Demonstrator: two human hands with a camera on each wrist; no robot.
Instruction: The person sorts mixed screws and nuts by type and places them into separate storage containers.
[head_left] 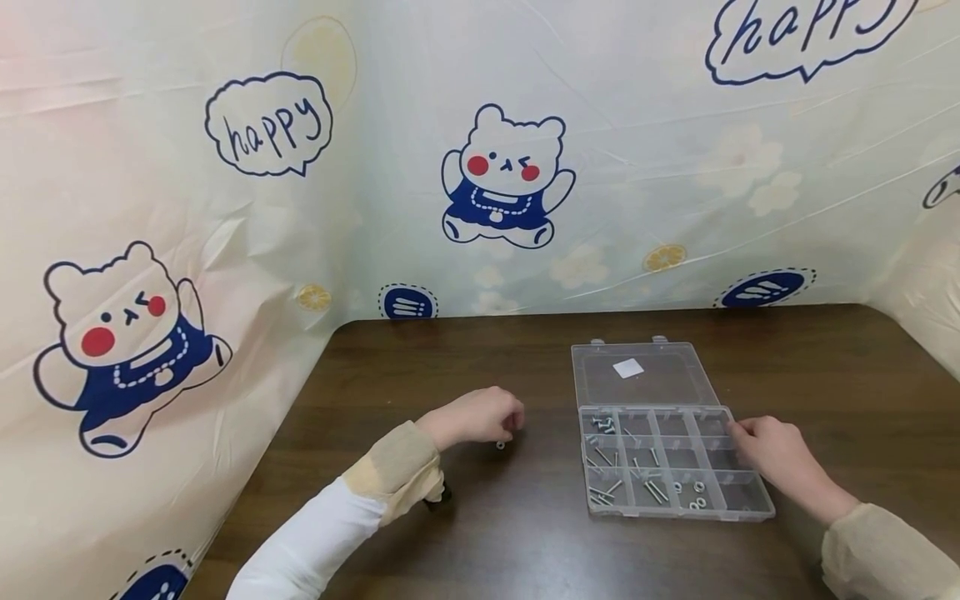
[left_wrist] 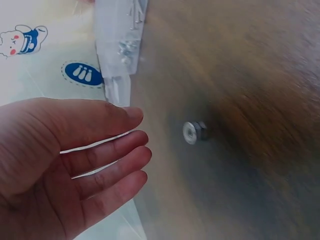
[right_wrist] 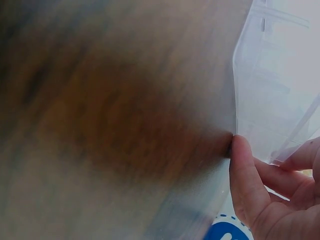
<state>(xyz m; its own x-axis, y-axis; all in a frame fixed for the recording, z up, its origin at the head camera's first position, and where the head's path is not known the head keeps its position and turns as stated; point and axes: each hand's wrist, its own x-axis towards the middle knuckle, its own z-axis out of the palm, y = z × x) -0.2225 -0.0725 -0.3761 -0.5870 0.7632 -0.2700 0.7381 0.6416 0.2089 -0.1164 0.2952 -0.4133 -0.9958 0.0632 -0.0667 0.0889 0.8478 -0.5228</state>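
My left hand [head_left: 480, 414] hovers over the table with fingers loosely bent and nothing between them. Close by, a small metal nut [left_wrist: 191, 132] stands on the wood; in the head view the nut [head_left: 500, 445] shows just below the fingers. A clear plastic compartment box [head_left: 675, 515] lies to the right with its lid folded back. My right hand [head_left: 776, 454] grips the box's right edge, and in the right wrist view the thumb [right_wrist: 245, 165] presses against its outer side wall. Screws [head_left: 655, 491] and several nuts [head_left: 699, 487] lie in separate compartments.
The transparent lid [head_left: 645, 383] rests flat on the far side of the box, with a white paper slip [head_left: 628, 367] on it. A dark wooden table [head_left: 517, 542] is bordered by a printed cloth curtain [head_left: 637, 167] behind and at the sides.
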